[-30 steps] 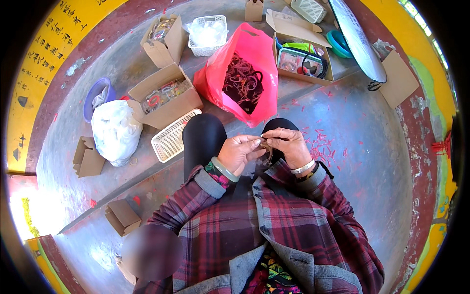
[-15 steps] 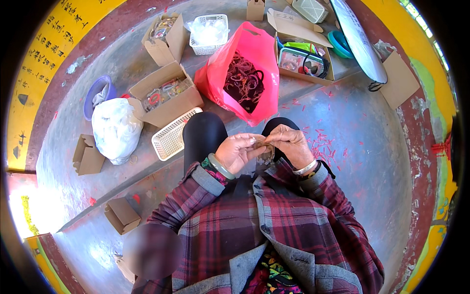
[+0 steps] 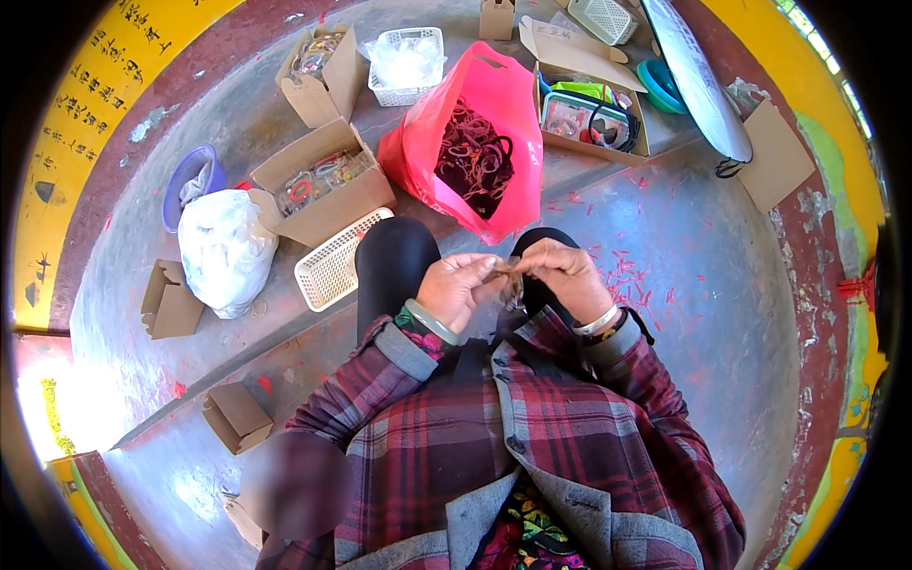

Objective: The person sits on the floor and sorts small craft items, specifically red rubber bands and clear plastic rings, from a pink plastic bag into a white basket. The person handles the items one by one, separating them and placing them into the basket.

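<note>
Above my lap, both hands meet in front of my knees. My left hand (image 3: 450,291) pinches a small, thin brownish band (image 3: 504,269) between thumb and fingers. The fingers of my right hand (image 3: 573,281) close on the other end of this band. A clear, shiny piece (image 3: 514,296) hangs just below the fingertips; its exact kind is too small and blurred to tell. Just beyond my knees stands an open pink-red plastic bag (image 3: 408,147), filled with a tangle of dark and pink loops (image 3: 475,161).
Left of the bag stand an open cardboard box (image 3: 328,211) of bagged bands, a cream basket (image 3: 323,288) and a white plastic bag (image 3: 224,252). Further right are a box (image 3: 597,150) with a clear case and a teal basin (image 3: 662,87). Red scraps (image 3: 624,280) litter the floor.
My fingertips have shifted on the small band. The left fingers, spread more before, are now drawn together in a pinch, and the band stretches between both hands.
</note>
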Tool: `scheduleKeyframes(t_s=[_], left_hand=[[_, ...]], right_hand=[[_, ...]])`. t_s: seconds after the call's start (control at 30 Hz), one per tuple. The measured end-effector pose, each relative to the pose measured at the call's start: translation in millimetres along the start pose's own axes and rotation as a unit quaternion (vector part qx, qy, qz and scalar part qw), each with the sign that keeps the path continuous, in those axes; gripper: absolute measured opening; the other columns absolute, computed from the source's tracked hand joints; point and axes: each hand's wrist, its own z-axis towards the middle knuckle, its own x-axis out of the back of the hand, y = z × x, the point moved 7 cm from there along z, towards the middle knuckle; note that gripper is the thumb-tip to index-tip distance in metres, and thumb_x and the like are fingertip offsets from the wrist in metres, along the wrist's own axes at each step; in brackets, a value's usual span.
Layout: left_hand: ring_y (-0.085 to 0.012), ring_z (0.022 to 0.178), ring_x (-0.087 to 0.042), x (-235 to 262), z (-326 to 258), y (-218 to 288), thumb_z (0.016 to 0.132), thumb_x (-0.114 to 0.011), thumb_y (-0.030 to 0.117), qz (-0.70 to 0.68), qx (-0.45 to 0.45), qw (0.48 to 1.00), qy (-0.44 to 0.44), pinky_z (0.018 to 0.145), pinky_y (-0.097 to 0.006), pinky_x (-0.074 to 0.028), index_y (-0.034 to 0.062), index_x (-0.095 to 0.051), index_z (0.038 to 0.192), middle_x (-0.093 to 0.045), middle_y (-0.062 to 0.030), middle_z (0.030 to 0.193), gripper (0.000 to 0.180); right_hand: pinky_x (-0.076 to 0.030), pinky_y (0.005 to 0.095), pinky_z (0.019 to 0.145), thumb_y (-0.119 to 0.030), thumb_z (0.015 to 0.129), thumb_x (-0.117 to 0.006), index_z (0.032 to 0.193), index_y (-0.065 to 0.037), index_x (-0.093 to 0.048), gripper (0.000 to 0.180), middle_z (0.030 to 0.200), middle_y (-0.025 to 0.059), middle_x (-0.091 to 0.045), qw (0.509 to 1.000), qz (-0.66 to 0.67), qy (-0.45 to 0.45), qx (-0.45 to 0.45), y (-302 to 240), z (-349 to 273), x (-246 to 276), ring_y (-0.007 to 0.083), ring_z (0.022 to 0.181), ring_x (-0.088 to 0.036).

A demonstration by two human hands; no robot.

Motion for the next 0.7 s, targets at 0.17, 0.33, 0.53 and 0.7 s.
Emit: scheduleKeyframes(t_s=[0.17,0.33,0.53,0.7], left_hand=[[-0.0209,0.09,-0.062,1,-1,11,0.09,-0.052,0.01,0.04,-0.079,0.996,0.025,0.082,-0.03,-0.051,-0.0083,-0.056,0.1,-0.062,-0.0146,0.098,0.021],[-0.0187,0.088,-0.061,-16,-7,10,0.09,-0.053,0.011,0.148,-0.119,0.981,0.027,0.079,-0.03,-0.052,-0.0063,-0.058,0.099,-0.062,-0.0131,0.096,0.021],[-0.0171,0.086,-0.061,-20,-11,13,0.089,-0.054,0.012,0.174,-0.115,0.978,0.032,0.076,-0.029,-0.053,-0.0043,-0.059,0.099,-0.063,-0.0116,0.095,0.02],[-0.017,0.086,-0.061,-21,-11,10,0.09,-0.054,0.012,0.112,-0.078,0.991,0.004,0.076,-0.029,-0.053,-0.0045,-0.059,0.099,-0.063,-0.0107,0.096,0.02]], right_hand=[[-0.042,0.0219,0.071,-0.003,0.081,-0.059,0.097,0.0,-0.061,0.016,0.086,0.0004,-0.058,0.987,0.091,0.08,-0.108,10,0,16,0.0081,0.078,-0.052],[-0.042,0.0213,0.066,-0.009,0.08,-0.065,0.086,0.001,-0.061,0.011,0.08,-0.0002,-0.059,0.983,0.124,0.036,-0.131,10,3,-5,0.0062,0.073,-0.052],[-0.042,0.0198,0.062,-0.009,0.08,-0.065,0.08,0.002,-0.061,0.012,0.074,0.0004,-0.06,0.988,0.06,0.069,-0.126,8,-1,-2,0.0049,0.068,-0.051],[-0.042,0.0201,0.063,-0.009,0.084,-0.061,0.08,0.002,-0.06,0.012,0.074,-0.0002,-0.059,0.987,0.123,0.051,-0.087,-1,-2,-3,0.0041,0.07,-0.051]])
